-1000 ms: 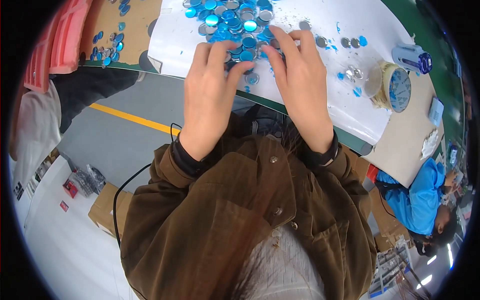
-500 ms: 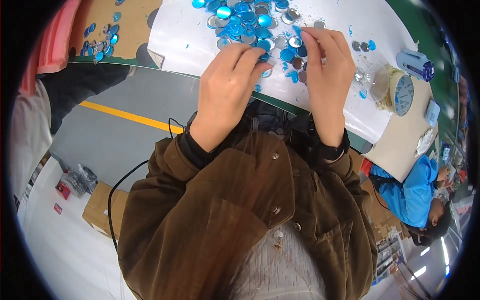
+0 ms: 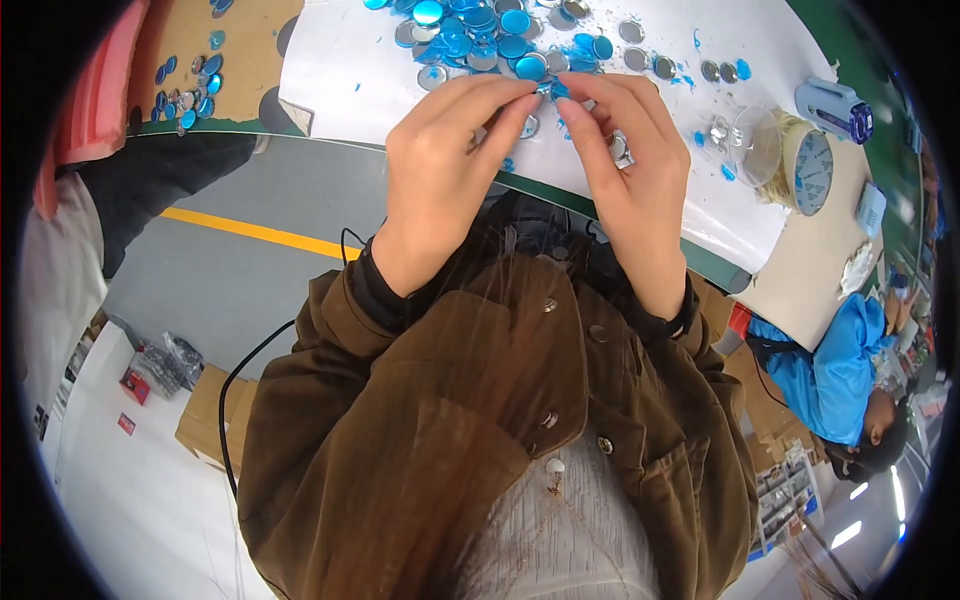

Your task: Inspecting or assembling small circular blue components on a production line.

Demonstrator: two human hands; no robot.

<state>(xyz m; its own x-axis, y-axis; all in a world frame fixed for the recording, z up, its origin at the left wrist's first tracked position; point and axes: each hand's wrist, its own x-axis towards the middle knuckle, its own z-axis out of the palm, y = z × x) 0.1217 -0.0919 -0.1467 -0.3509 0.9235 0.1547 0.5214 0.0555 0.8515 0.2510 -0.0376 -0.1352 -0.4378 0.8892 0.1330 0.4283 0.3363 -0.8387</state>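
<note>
My left hand and my right hand meet fingertip to fingertip over the near edge of a white table sheet. Together they pinch one small round disc with blue film. A pile of similar blue-covered and bare silver discs lies just beyond my fingers. Single silver discs are scattered to the right of the pile. My brown jacket sleeves fill the lower part of the view.
A clear plastic cup and a round roll with a blue face stand at the right. A blue-and-white device lies beyond them. A brown board with more discs is at left. A person in blue sits lower right.
Both hands have drawn back from the pile toward my body, and their fingertips have closed together on one disc.
</note>
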